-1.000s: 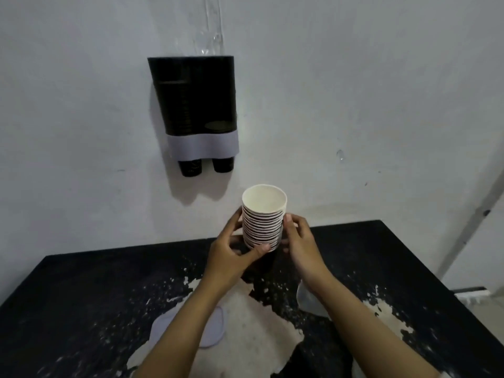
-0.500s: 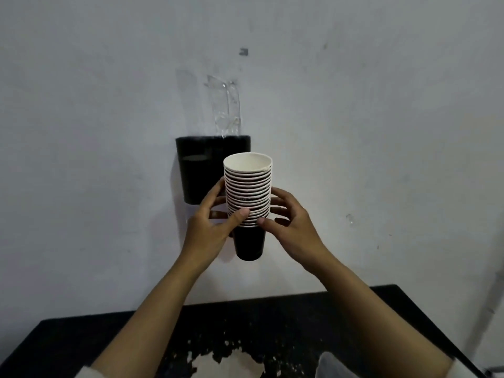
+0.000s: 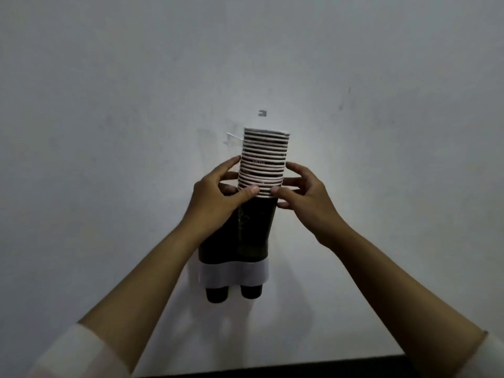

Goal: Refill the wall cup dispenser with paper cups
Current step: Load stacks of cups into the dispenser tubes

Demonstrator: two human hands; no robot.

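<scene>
While raised against the wall, stack of paper cups (image 3: 263,162) upright, rims up, directly above right-hand tube of wall cup dispenser (image 3: 234,241). Whether bottom cup has entered the tube mouth: cannot tell. Left hand (image 3: 218,199) and right hand (image 3: 305,199) both grasping stack at its lower rims, thumbs in front, fingers wrapped behind. Dispenser dark, white band (image 3: 234,274) near base, two cup bottoms (image 3: 216,294) protruding below. Counter (image 3: 272,369) edge visible far below. Step judged: loading stack into top. Next move calls for centring over tube, lowering straight, then releasing grip.
</scene>
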